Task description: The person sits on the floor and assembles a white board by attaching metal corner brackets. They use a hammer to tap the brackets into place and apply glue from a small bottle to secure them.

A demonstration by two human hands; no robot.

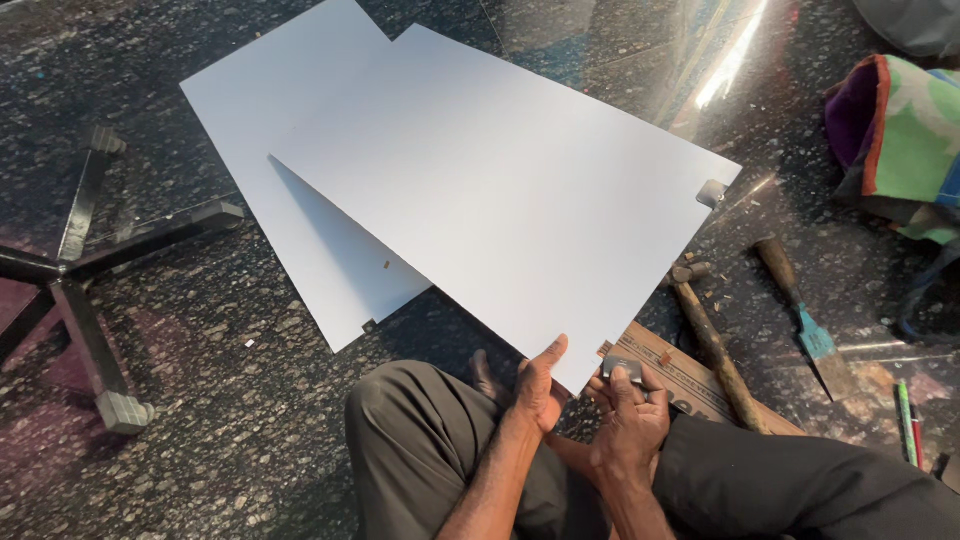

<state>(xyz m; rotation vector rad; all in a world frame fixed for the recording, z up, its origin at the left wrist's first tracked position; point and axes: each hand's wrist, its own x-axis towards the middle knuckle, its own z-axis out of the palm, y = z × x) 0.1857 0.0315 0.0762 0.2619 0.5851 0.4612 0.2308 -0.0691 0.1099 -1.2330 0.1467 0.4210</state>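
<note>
My left hand point(540, 385) grips the near edge of a large white board point(500, 180), which is tilted up over a second white board point(300, 170) lying flat on the floor. My right hand point(630, 415) is at the near corner of the tilted board, fingers closed around a small grey metal piece point(622, 368). A similar metal fitting point(712, 193) sits on the board's right corner. My legs in dark trousers are folded under both hands.
A wooden-handled hammer point(712, 345) and a chisel with a blue blade guard point(800, 315) lie on the dark speckled floor to the right, beside cardboard point(680, 375). A black chair base point(80, 260) is at left. Colourful cloth point(900, 140) lies at upper right.
</note>
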